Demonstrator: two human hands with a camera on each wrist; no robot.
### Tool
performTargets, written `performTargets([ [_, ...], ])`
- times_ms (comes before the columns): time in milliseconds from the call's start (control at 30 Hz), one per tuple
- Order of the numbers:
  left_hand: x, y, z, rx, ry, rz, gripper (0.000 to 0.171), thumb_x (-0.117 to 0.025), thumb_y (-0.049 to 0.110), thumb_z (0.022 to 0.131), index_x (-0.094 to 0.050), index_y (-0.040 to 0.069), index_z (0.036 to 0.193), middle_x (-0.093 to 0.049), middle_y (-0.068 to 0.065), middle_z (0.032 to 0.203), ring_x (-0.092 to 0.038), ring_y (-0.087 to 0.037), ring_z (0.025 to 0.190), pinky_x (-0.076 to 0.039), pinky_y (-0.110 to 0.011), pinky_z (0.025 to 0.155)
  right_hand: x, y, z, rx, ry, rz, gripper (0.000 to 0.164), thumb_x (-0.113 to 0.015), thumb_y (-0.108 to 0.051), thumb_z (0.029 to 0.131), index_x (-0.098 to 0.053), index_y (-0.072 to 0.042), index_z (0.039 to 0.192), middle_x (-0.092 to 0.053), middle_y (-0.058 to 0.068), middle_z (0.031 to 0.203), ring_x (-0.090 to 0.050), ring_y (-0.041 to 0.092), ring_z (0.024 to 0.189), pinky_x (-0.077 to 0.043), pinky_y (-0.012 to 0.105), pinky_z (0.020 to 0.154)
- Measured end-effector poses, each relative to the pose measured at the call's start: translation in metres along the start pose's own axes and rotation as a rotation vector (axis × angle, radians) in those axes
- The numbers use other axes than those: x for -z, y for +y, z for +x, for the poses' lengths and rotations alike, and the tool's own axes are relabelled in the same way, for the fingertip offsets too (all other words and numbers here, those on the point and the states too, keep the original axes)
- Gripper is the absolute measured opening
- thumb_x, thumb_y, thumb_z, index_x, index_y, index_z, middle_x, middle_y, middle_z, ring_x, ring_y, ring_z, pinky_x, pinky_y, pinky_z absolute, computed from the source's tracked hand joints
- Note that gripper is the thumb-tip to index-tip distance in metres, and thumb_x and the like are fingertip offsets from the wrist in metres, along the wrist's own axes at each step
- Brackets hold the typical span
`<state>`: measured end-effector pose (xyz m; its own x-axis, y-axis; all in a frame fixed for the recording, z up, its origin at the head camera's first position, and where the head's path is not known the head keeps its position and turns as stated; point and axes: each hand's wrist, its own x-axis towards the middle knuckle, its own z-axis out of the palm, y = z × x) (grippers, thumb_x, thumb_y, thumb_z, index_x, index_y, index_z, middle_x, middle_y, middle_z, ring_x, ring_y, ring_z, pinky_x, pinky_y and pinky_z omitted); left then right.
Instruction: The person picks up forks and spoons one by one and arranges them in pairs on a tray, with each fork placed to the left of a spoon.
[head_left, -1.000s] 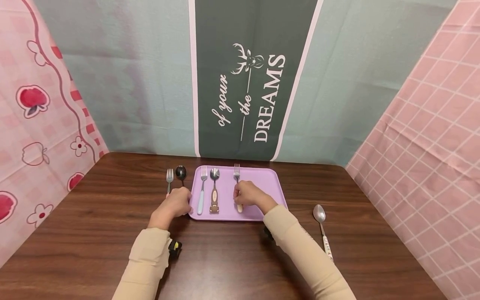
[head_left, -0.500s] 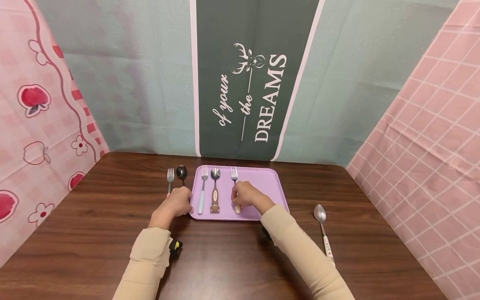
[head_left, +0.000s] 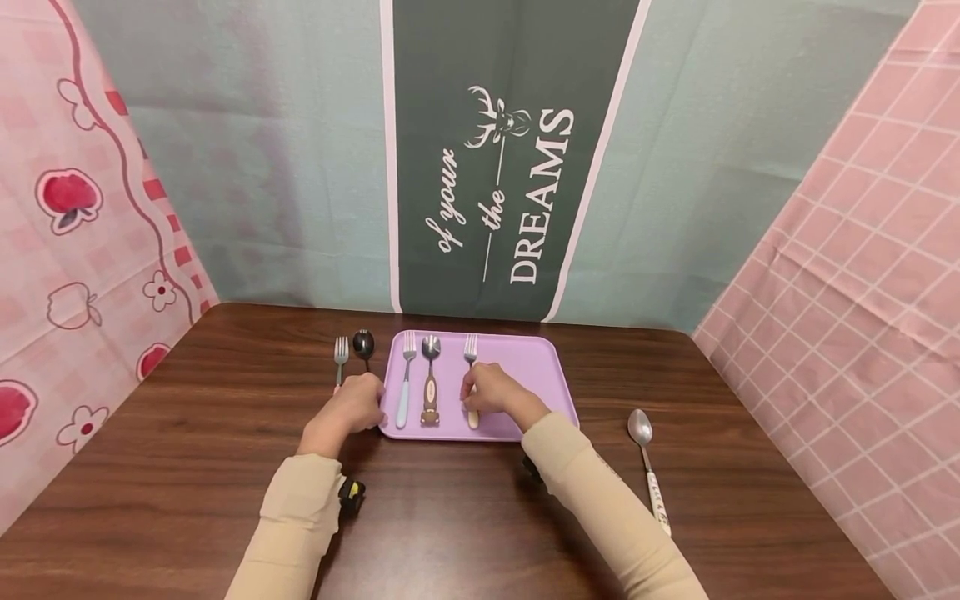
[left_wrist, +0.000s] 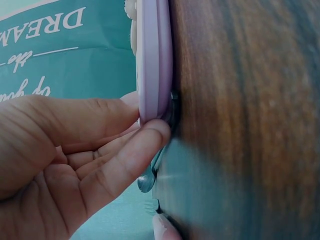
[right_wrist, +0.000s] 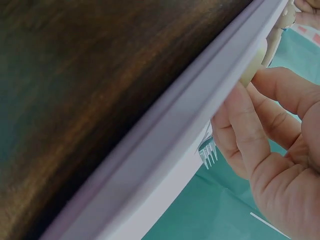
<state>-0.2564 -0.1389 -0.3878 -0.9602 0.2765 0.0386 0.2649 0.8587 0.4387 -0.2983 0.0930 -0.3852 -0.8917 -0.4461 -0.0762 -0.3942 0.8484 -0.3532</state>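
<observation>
- One cream-handled fork (head_left: 470, 350) is lying on the purple tray (head_left: 525, 358), handle toward the near edge.
- Right hand (head_left: 492, 388) is pinching the handle, seemingly to align it with the brown-handled spoon (head_left: 430, 379).
- Left hand (head_left: 356, 404) is gripping the tray's left edge, probably for steadiness.

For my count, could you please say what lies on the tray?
A blue-handled fork, brown-handled spoon and cream-handled fork, its middle hidden by the right hand.

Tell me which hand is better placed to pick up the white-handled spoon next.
Probably the right hand: the white-handled spoon lies nearer to it, right of the tray. It would first need to release the cream-handled fork. The left hand pinches the tray's left edge, farther away.
</observation>
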Motion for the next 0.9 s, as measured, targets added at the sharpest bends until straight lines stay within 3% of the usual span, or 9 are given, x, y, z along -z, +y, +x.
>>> performTargets([
  [333, -0.0001, 0.0004, -0.0010, 0.000, -0.005, -0.011, 0.018, -0.074, 0.001, 0.066, -0.058, 0.007, 0.060, -0.048, -0.001, 0.055, -0.046, -0.020, 0.059, -0.039, -0.045, 0.068, -0.0011, 0.0010, -0.0015, -0.011, 0.008, 0.028, 0.006, -0.072, -0.010, 0.075, -0.068, -0.011, 0.071, -0.058, -0.004, 0.064, -0.050, 0.015, 0.066, -0.041, 0.027, 0.063],
  [900, 0.0000, 0.0005, -0.0013, 0.001, 0.004, -0.011, 0.019, -0.075, 0.002, 0.065, -0.058, 0.007, 0.059, -0.050, -0.001, 0.055, -0.047, -0.020, 0.059, -0.039, -0.044, 0.067, 0.0046, 0.0011, -0.0031, -0.004, -0.008, 0.001, 0.009, -0.072, -0.013, 0.074, -0.067, -0.008, 0.080, -0.058, -0.001, 0.068, -0.050, 0.016, 0.067, -0.041, 0.029, 0.064],
])
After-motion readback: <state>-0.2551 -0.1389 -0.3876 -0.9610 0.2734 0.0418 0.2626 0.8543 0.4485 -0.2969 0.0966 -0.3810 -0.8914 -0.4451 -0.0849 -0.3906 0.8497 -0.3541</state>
